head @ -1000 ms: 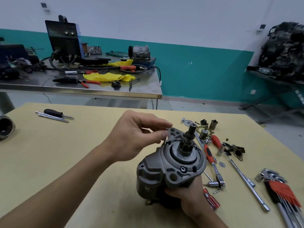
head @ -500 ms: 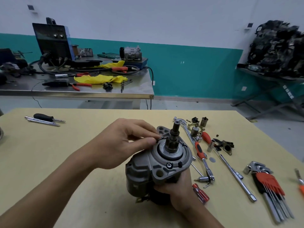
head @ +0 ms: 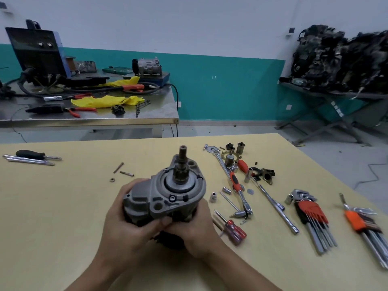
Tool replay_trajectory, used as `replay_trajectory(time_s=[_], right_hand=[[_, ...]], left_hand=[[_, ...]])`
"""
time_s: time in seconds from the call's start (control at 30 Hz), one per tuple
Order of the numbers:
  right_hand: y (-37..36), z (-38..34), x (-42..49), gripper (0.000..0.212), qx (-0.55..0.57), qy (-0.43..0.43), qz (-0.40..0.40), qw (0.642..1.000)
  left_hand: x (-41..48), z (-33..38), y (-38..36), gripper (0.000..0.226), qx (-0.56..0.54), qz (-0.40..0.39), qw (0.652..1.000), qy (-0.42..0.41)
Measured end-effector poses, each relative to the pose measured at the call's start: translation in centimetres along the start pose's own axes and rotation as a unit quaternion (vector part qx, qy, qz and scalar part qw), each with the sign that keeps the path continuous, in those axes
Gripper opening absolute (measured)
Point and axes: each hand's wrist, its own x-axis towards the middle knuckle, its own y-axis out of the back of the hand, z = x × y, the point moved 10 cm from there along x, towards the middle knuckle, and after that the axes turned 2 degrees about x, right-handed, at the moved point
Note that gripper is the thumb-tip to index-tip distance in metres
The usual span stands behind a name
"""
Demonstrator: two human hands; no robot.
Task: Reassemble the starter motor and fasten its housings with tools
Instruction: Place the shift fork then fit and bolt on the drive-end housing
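Yellow table (head: 63, 206); starter motor (head: 168, 194) clamped in left hand (head: 128, 227) and right hand (head: 195, 232) grips, underside hidden.

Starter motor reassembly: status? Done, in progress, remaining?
Done: the front housing sits on the starter motor, shaft up, one screw seated in its flange. In hand: left hand and right hand both grip the motor; no tool held. Left: two long bolts and a nut lie loose on the table, and the ratchet lies untouched, so fastening looks unfinished.
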Motion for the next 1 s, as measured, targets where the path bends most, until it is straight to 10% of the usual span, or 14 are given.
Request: replay_trajectory(time_s=[0.13, 0.3, 0.43, 0.6, 0.77, 1.0], right_hand=[[-0.3, 0.6, -0.5, 0.054, -0.131, -0.112, -0.072, 0.983], [6.8, -3.1, 0.3, 0.033, -0.509, -0.170, -0.162, 0.828], [13.8, -5.7, 1.6, 0.009, -0.582, -0.207, -0.044, 0.785], [10.4, -1.4, -0.1, 0.016, -0.614, -0.236, -0.121, 0.743], [6.7, 2.0, 0.5, 0.025, -0.737, -0.231, -0.211, 0.599], [7.0, 3.9, 0.6, 0.028, -0.707, -0.326, -0.256, 0.573]], left_hand=[[0.1, -0.3, 1.1, 0.068, -0.011, -0.003, 1.000, -0.017], [0.7, -0.3, 0.9, 0.066, 0.003, -0.030, 0.999, -0.016], [0.9, -0.1, 0.5, 0.063, 0.008, -0.049, 0.999, -0.011], [0.9, 0.1, 0.4, 0.058, -0.006, -0.055, 0.998, -0.013], [0.9, 0.4, 0.2, 0.057, -0.016, -0.056, 0.998, -0.024], [0.9, 0.4, 0.1, 0.056, -0.023, -0.062, 0.997, -0.027]])
